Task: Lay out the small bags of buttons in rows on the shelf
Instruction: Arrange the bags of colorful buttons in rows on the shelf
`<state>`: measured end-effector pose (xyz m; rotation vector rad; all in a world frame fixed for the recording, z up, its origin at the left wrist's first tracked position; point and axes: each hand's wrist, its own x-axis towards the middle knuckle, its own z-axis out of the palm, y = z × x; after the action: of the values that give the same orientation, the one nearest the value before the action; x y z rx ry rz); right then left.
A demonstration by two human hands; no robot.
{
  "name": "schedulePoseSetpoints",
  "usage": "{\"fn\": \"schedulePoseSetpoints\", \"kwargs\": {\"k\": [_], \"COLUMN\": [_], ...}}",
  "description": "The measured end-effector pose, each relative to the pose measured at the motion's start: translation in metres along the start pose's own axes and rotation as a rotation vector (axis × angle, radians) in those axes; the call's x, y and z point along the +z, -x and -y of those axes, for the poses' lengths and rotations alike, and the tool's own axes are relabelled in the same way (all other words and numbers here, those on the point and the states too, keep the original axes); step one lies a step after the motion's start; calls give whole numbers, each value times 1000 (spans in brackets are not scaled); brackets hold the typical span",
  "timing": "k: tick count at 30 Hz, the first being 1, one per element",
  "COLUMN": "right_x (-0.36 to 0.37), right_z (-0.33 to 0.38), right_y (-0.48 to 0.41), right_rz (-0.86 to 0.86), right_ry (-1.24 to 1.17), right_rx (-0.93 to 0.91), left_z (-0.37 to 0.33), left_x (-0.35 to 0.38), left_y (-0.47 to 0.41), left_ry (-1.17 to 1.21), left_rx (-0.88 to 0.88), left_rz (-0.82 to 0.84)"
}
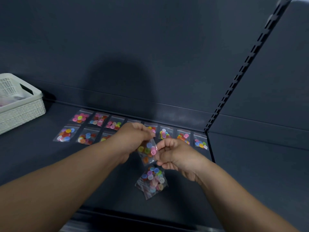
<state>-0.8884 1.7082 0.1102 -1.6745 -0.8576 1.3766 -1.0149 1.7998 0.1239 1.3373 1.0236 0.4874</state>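
Both hands hold one small clear bag of coloured buttons (148,152) above the dark shelf (41,156). My left hand (133,138) pinches its top edge, and my right hand (173,154) pinches its right side. A small pile of button bags (153,180) lies on the shelf just below the hands. Further back, two rows of button bags lie flat: the back row (98,119) runs from the left to the right upright, and the front row (66,134) holds three bags at the left. My hands hide part of both rows.
A white woven plastic basket (20,108) stands at the left end of the shelf. A slotted metal upright (240,71) rises at the right, where the shelf ends at a divider (211,148). The dark back wall (133,47) stands close behind the rows.
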Motion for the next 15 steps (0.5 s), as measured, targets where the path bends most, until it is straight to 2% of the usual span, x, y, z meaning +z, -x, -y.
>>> {"fn": "schedulePoseSetpoints", "kwargs": {"k": [7, 10, 11, 12, 14, 15], "right_x": [-1, 3, 4, 5, 2, 2], "right_z": [-3, -3, -3, -4, -7, -10], "right_y": [-6, -13, -14, -14, -14, -14], "right_rz": [-56, -134, -170, -214, -327, -392], "right_ry": [-76, -127, -23, 194, 777, 981], "right_rx": [70, 119, 120, 96, -45, -156], "left_z": [3, 7, 9, 13, 20, 23], "left_x": [3, -7, -11, -15, -23, -27], "left_y": [-11, -17, -18, -19, -19, -18], "left_ry": [45, -141, -223, -318, -571, -703], "left_rx": [98, 200, 238, 273, 325, 354], "left_rz": [-114, -181, -191, -191, -174, -167]}}
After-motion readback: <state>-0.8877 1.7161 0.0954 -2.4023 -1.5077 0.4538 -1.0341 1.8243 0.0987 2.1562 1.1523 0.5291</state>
